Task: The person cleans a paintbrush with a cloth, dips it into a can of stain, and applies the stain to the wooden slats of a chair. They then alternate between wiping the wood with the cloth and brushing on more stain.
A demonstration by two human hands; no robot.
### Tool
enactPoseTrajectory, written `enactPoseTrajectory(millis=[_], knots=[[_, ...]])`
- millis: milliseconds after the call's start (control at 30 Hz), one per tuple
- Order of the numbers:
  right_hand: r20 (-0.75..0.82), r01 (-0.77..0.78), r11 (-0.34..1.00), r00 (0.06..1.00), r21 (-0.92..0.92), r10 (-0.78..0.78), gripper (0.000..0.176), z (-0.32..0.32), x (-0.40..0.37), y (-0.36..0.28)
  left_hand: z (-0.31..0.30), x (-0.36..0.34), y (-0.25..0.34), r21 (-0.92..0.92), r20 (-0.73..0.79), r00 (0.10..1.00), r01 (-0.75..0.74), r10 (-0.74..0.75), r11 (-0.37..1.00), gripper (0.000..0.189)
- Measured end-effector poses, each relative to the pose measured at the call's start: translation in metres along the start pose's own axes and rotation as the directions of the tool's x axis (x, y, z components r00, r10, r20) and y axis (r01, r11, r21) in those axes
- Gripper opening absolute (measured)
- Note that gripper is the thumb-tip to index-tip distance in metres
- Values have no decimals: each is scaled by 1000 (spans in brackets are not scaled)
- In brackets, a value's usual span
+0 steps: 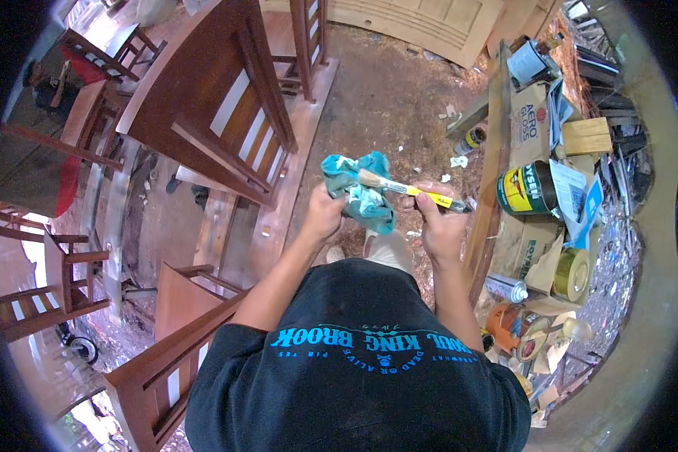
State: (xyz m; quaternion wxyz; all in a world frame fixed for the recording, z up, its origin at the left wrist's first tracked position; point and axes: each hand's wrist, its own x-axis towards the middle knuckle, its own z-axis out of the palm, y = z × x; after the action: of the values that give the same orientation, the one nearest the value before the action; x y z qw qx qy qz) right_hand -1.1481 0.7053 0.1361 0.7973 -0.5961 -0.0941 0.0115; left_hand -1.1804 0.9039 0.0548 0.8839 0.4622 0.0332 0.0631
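Note:
My left hand (pixel 326 213) is closed on a crumpled teal rag (pixel 377 213), with paler patches showing in its folds. In my right hand (pixel 438 218) is a paintbrush (pixel 422 194) with a yellow handle, gripped between thumb and fingers. The brush points left, and its light brown bristles lie against the rag. Both hands are in front of my body, above the floor. Part of the rag is hidden behind my left fingers.
Wooden chairs (pixel 203 98) stand on the left, several of them on a long bench (pixel 297 151). At right, a work surface (pixel 484 233) carries a dark green paint can (pixel 523 188), a spray can (pixel 506 288), an orange container (pixel 505 325) and cardboard (pixel 529 120). Scraps litter the floor (pixel 369 83).

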Motion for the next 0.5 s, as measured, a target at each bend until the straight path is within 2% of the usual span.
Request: enactPoseTrajectory(millis=[67, 100, 200, 233, 333, 367, 467, 500], knots=[[-1, 17, 1000, 1000, 13, -17, 14, -4, 5, -2, 0, 9, -3, -173, -77, 997, -7, -7, 985, 27], [8, 28, 999, 1000, 19, -28, 14, -10, 8, -3, -1, 14, -2, -172, -105, 994, -5, -13, 985, 29], [99, 8, 1000, 995, -25, -6, 13, -27, 21, -8, -7, 29, 10, 249, 82, 995, 33, -55, 968, 33], [142, -7, 999, 990, -52, 15, 12, -29, 26, -10, 4, 33, 24, 482, 219, 972, -182, 84, 857, 35], [168, -40, 989, 984, -140, 64, 10, -22, 38, -22, 24, 40, 39, 592, 385, 915, -146, -120, 792, 32], [195, -52, 989, 978, -142, 79, 8, -19, 42, -25, 35, 43, 33, 577, 345, 937, -160, -62, 801, 27], [257, -22, 996, 965, -89, 44, 8, -24, 59, -24, 40, 50, 19, 412, 262, 962, -41, -76, 910, 24], [260, -15, 997, 965, -69, 33, 8, -24, 64, -24, 42, 51, 17, 407, 258, 966, -80, -30, 910, 24]])
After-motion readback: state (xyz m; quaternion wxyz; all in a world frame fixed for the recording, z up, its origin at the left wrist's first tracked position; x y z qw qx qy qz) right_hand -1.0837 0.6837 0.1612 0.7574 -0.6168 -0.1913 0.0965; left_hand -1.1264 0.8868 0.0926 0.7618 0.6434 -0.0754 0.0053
